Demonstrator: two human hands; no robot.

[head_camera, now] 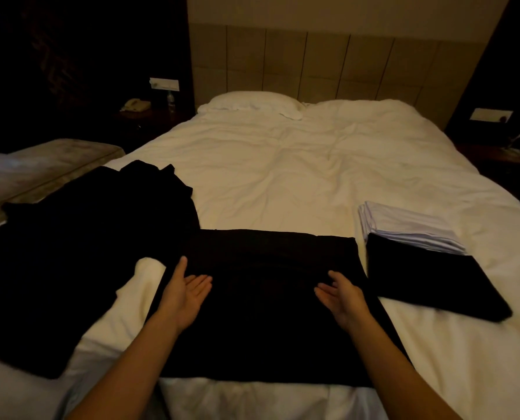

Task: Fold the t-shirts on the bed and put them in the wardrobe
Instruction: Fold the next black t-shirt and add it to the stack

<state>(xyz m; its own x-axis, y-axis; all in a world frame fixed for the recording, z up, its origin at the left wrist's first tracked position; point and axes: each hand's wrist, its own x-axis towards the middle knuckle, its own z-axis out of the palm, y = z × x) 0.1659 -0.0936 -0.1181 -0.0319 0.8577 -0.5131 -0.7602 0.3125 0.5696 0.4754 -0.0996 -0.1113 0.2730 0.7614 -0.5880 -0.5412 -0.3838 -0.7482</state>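
Left hand (pixel 186 294) and right hand (pixel 342 295) hover palms-inward, fingers loose, gripping nothing, over a flat black t-shirt (pixel 268 298) on the bed (pixel 283 165), beside a folded stack (pixel 419 256).

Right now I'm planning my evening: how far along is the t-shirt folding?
Done: a folded stack of white t-shirts with a folded black t-shirt against it. In hand: a black t-shirt spread flat, left hand and right hand open over it. Left: the crumpled black pile; nothing stored yet.
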